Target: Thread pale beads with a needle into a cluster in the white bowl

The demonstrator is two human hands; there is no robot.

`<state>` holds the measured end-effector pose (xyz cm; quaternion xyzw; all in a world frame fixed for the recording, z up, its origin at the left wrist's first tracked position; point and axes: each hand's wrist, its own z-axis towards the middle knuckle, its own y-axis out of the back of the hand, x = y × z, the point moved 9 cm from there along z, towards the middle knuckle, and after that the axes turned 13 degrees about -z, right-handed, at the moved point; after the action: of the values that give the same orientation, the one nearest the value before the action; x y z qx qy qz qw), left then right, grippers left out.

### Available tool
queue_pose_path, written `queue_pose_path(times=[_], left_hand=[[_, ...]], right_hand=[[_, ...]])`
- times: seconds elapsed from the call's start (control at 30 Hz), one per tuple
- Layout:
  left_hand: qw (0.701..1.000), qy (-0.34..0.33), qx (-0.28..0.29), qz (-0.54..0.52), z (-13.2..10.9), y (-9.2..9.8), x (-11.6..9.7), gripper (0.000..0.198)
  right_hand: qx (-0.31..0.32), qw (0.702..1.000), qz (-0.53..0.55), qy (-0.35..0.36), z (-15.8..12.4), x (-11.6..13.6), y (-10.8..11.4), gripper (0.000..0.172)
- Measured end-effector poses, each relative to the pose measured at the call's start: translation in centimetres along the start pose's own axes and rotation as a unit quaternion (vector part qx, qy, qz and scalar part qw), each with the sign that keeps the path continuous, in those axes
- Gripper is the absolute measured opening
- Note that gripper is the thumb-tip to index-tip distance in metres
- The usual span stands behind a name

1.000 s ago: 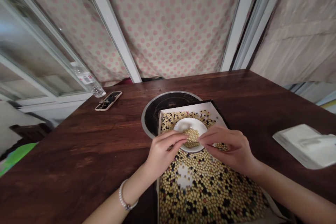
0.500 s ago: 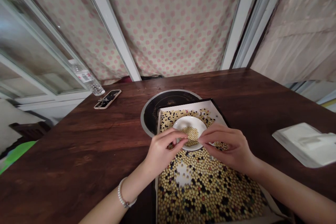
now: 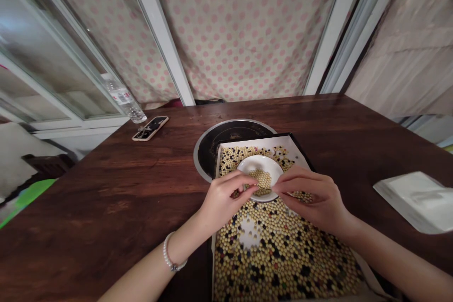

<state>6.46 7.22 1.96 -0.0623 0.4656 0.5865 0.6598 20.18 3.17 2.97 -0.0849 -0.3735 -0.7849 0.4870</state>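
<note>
A small white bowl (image 3: 249, 164) of pale yellow beads (image 3: 262, 179) stands in a shallow tray (image 3: 283, 142) spread with yellow, black and a few coloured beads (image 3: 276, 255). Over the bowl's near side, my left hand (image 3: 231, 196) and my right hand (image 3: 314, 198) face each other with pinched fingertips. Between them runs a thin dark strand (image 3: 264, 188), held at both ends; whether it is wire, thread or a needle I cannot make out. A pearly bracelet (image 3: 170, 255) circles my left wrist.
The tray overlaps a round black plate (image 3: 208, 151) set in the dark wooden table (image 3: 123, 198). A phone (image 3: 150, 129) and a clear plastic bottle (image 3: 123, 99) are at the far left. White packaging (image 3: 417, 203) lies on the right, and a curtained window (image 3: 244, 33) is behind.
The whole view has shifted slightly, so things sit a little further right. Both hands keep nearly the same pinched pose over the bowl.
</note>
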Motion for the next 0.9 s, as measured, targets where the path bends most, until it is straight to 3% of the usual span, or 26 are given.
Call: queue_pose_path(times=[0.5,0.67,0.8,0.9], left_hand=[[0.995,-0.047,0.075,0.049,-0.6,-1.4,-0.8,0.012],[0.996,-0.041,0.075,0.039,-0.5,-1.4,-0.7,0.014],[0.994,-0.050,0.085,0.038,-0.6,-1.6,-0.9,0.012],[0.995,-0.047,0.081,0.030,-0.5,-1.5,-0.8,0.011]], right_hand=[[0.033,0.996,-0.068,0.045,0.2,1.0,-1.3,0.017],[0.028,0.996,-0.052,0.068,-0.1,1.3,-1.3,0.020],[0.057,0.996,-0.052,0.048,-0.2,0.7,-2.0,0.016],[0.045,0.997,-0.045,0.043,0.0,0.8,-1.7,0.015]])
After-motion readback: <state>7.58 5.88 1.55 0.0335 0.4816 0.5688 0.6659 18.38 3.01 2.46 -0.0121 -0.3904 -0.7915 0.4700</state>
